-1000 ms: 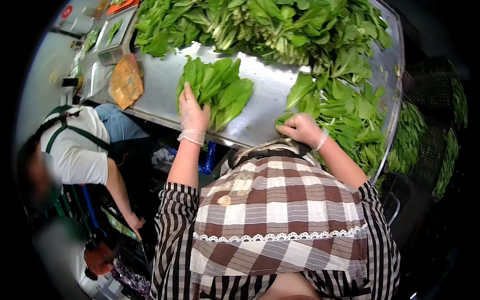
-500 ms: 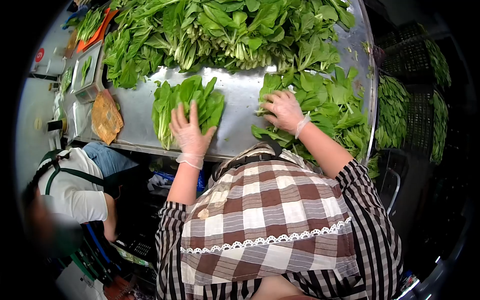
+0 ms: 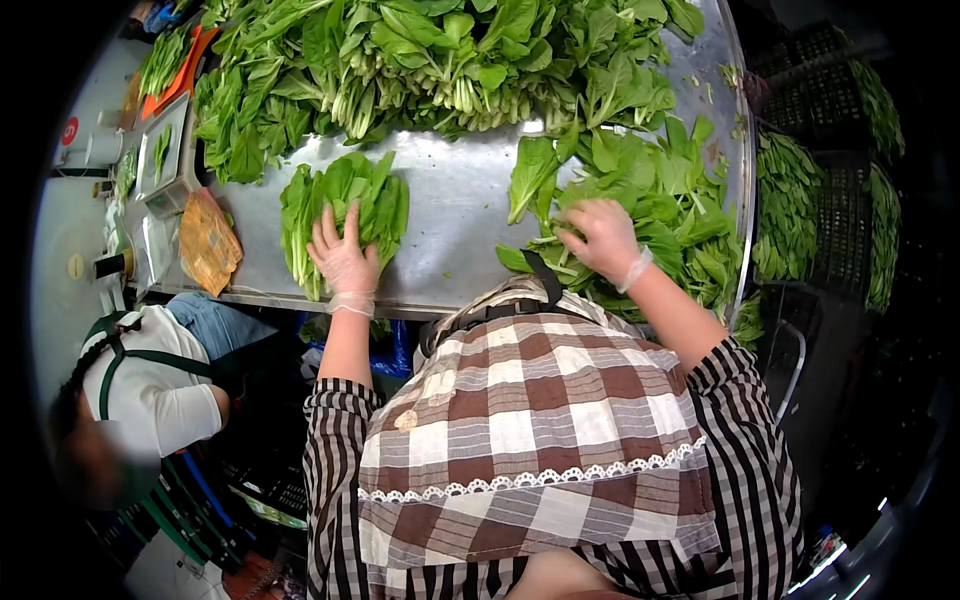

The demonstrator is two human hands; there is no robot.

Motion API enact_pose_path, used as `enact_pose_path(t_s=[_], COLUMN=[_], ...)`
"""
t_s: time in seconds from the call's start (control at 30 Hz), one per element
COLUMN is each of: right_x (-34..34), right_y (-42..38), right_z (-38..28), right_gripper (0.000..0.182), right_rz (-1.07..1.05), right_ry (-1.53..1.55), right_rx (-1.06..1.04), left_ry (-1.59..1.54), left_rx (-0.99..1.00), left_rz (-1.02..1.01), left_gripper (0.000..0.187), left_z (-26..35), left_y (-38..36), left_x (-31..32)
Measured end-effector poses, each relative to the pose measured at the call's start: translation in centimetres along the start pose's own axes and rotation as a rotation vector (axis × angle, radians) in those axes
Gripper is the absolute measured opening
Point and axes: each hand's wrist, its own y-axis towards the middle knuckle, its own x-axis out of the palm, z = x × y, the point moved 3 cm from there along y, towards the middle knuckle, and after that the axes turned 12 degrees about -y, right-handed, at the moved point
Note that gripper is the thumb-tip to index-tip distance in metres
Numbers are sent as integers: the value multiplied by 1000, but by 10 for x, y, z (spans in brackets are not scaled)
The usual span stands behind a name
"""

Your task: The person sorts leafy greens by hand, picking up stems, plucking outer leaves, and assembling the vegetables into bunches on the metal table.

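Under my left hand (image 3: 345,258) lies a loose bunch of leafy greens (image 3: 375,205) on the metal table. The fingers are spread flat over the leaves, in a clear glove. My right hand (image 3: 600,240), also gloved, is at the left side of a spread-out pile of leafy greens (image 3: 690,215). Its fingers are bent and closed around stems at the pile's edge; the fingertips are partly hidden. Just above and left of it, a single leaf (image 3: 531,182) sticks out over the metal.
A large heap of greens (image 3: 450,60) covers the table's (image 3: 450,240) far side. At left are a scale (image 3: 165,160), a brown flat piece (image 3: 208,242) and an orange board (image 3: 182,72). Another person (image 3: 150,370) bends at lower left. Crates of greens (image 3: 785,200) stand right.
My left hand and its bunch have shifted left. My right hand has moved right and down over the pile, its fingers more curled. A leaf near it now points out leftward.
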Motion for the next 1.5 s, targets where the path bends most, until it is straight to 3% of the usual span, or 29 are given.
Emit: enact_pose_path(t_s=[0.13,0.27,0.37,0.53,0.63,0.77,0.8,0.87,1.0,1.07,1.13,1.23,1.27,1.37,1.5], right_x=[13,50,47,32,19,15,15,12,-3,2,4,34,36,34,58], right_y=[38,53,50,26,13,6,6,11,20,20,22,33,38,60,63], right_z=[-25,-41,-44,-37,-38,-42,-44,-49,-61,-64,-68,-45,-35,-45,-37], right_gripper=[20,21,19,20,16,15,15,15,13,12,11,16,36,51,43], right_rz=[33,-156,-123,0,0,30,33,-5,-235,-409,-461,-260,-243,-510,-464], right_ry=[114,1,59,774,1050,1339,1419,1535,1709,1669,1633,1076,587,18,-48], right_rx=[-141,-66,-12,279,390,457,473,457,402,312,295,457,408,331,359], left_ry=[0,-22,-94,-247,-241,-586,-769,-1117,-1719,-2011,-1984,-2051,-2071,-2101,-2040], left_rx=[-19,-60,-93,-20,146,332,271,-77,-377,-524,-591,-727,-763,-849,-881], left_rz=[28,-24,-112,-147,89,156,-40,-520,-763,-791,-648,-465,-442,-432,-539], left_gripper=[83,86,89,86,69,35,32,34,36,35,32,29,29,30,34], left_z=[-12,-18,-7,16,55,100,107,134,163,175,170,151,142,129,133], left_y=[6,11,13,15,20,25,23,15,3,3,6,8,8,3,-7], left_x=[-2,-1,-19,-53,-83,-77,-63,-45,-12,-17,-10,7,12,30,37])
